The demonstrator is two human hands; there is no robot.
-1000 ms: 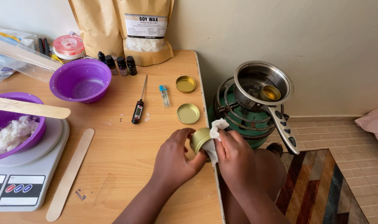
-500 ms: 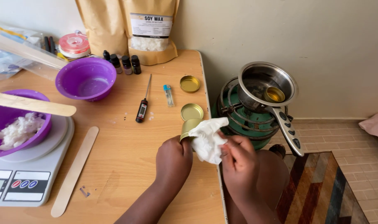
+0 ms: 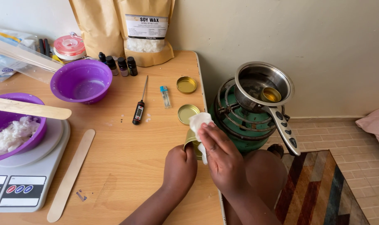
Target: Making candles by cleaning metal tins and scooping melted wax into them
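**Gold tin gripped and covered w/ tissue at table edge**

Left hand is curled in a fist around a small gold tin; fingers wrapped tight, knuckles up, tin poking out just beyond the fingertips, tilted on its side. Right hand lies flat over the tin's open end, fingers pressed together and stretched out, pushing a white tissue against it. Tissue bunches out past the right fingertips and hangs a bit under the palm. Both hands sit at the right edge of the wooden table, touching each other via tin + tissue.

Just beyond the fingertips: a gold lid lying flat, nearly touching the tissue; a 2nd gold lid further on. Left of those lids, a blue lighter and a black probe thermometer. Well to the left of the left fist: a flat wooden stick, a digital scale carrying a purple bowl w/ white flakes, and another purple bowl further back. Right of the right hand, off the table: a green gas burner w/ a steel pot on top, small gold tin inside it.
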